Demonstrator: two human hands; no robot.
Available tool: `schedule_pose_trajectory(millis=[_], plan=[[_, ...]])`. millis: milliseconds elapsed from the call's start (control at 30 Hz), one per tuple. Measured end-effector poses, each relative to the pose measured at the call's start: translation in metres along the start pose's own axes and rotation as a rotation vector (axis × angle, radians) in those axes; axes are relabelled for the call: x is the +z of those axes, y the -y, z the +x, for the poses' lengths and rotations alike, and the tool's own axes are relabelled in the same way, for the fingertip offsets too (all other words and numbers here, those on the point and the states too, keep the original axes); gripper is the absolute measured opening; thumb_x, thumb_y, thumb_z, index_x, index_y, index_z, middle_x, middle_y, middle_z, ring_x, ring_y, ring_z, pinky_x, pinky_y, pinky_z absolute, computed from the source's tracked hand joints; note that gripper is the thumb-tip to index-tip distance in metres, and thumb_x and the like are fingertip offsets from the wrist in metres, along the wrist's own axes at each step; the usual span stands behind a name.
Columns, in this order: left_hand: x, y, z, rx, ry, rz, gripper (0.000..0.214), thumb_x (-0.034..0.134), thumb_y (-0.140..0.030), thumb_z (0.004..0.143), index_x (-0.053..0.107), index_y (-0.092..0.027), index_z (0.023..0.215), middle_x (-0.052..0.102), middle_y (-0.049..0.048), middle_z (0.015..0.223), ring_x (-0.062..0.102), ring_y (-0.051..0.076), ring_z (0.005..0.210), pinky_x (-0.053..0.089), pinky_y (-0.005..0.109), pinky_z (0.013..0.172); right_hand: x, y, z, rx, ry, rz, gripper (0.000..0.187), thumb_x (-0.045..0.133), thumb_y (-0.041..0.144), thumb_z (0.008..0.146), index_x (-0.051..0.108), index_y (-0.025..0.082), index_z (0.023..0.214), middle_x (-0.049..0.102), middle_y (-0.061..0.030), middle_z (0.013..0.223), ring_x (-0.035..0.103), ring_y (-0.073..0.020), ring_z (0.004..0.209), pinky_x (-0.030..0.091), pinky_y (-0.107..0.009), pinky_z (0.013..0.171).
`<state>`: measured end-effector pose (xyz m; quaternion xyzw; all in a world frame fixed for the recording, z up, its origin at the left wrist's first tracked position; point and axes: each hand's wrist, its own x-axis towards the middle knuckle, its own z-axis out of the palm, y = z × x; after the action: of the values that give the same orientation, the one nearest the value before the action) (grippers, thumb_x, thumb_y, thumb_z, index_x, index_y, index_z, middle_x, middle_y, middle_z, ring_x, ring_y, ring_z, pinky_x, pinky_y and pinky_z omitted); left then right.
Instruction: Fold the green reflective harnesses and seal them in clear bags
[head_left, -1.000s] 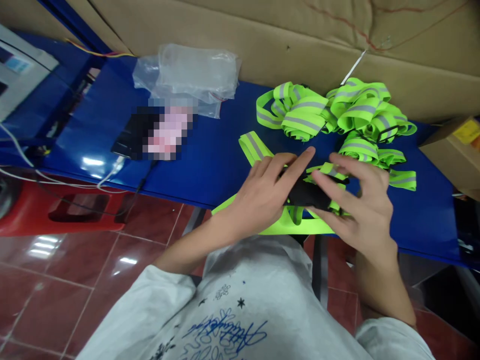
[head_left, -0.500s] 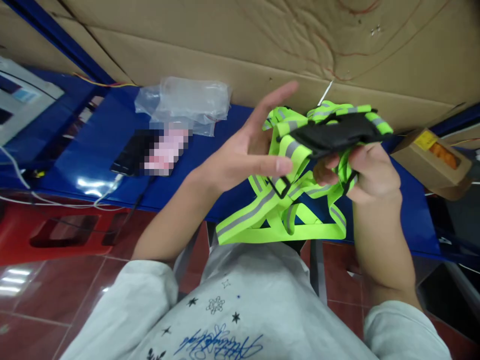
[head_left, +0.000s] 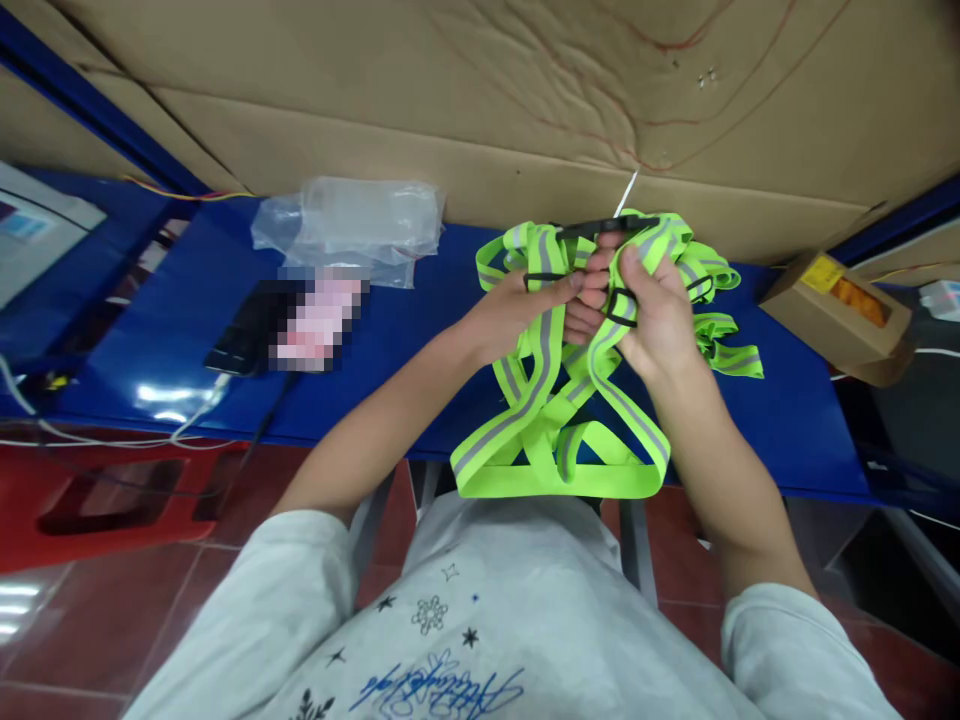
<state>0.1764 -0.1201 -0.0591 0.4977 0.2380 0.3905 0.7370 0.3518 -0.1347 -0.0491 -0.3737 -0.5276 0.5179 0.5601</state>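
The left hand and right hand pinch the reflective strap vest together; its loops hang below the fingertips. Risk: a loose pinch (straps look slick) lets loops slip and twist.

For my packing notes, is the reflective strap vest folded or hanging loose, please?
Hanging loose: the reflective strap vest dangles in open loops from the left hand and right hand.
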Motion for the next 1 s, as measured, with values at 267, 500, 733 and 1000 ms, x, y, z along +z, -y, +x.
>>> schedule_pose_trajectory(millis=[267, 500, 733, 1000], plan=[[-0.012, 0.028, 0.004, 0.260, -0.136, 0.222, 0.052, 0.084, -0.061, 0.083, 0.078, -0.018, 0.113, 0.078, 0.0096, 0.121, 0.068, 0.029, 0.129, 0.050, 0.047, 0.120, 0.001, -0.038, -0.006, -0.092, -0.100, -0.208, 0.055, 0.057, 0.079, 0.093, 0.069, 0.028, 0.111, 0.076, -0.0054, 0.119, 0.062, -0.0258, 0.141, 0.056, -0.049, 0.115], [-0.013, 0.030, 0.001, 0.273, -0.091, 0.193, 0.058, 0.092, -0.059, 0.073, 0.079, -0.019, 0.113, 0.079, 0.0066, 0.115, 0.070, 0.028, 0.125, 0.051, 0.044, 0.117, -0.001, -0.044, -0.012, -0.227, 0.023, -0.314, 0.047, 0.052, 0.067, 0.103, 0.070, 0.031, 0.127, 0.072, -0.0024, 0.129, 0.060, -0.0256, 0.142, 0.046, -0.049, 0.125], [-0.016, 0.042, 0.003, 0.228, -0.207, 0.115, 0.046, 0.097, -0.043, 0.068, 0.079, -0.018, 0.102, 0.079, 0.0038, 0.106, 0.072, 0.023, 0.107, 0.055, 0.039, 0.105, -0.011, -0.027, -0.010, -0.420, -0.082, -0.843, 0.062, 0.053, 0.066, 0.101, 0.049, 0.031, 0.153, 0.053, -0.0125, 0.155, 0.052, -0.0335, 0.145, 0.045, -0.060, 0.123], [-0.013, 0.027, 0.002, 0.235, 0.007, 0.331, 0.047, 0.090, -0.048, 0.076, 0.075, -0.016, 0.109, 0.076, 0.0060, 0.108, 0.069, 0.021, 0.105, 0.055, 0.036, 0.100, -0.005, 0.039, 0.011, -0.419, 0.298, -0.998, 0.032, 0.064, 0.051, 0.101, 0.074, 0.027, 0.120, 0.078, -0.0054, 0.110, 0.073, -0.0269, 0.102, 0.059, -0.043, 0.097]])
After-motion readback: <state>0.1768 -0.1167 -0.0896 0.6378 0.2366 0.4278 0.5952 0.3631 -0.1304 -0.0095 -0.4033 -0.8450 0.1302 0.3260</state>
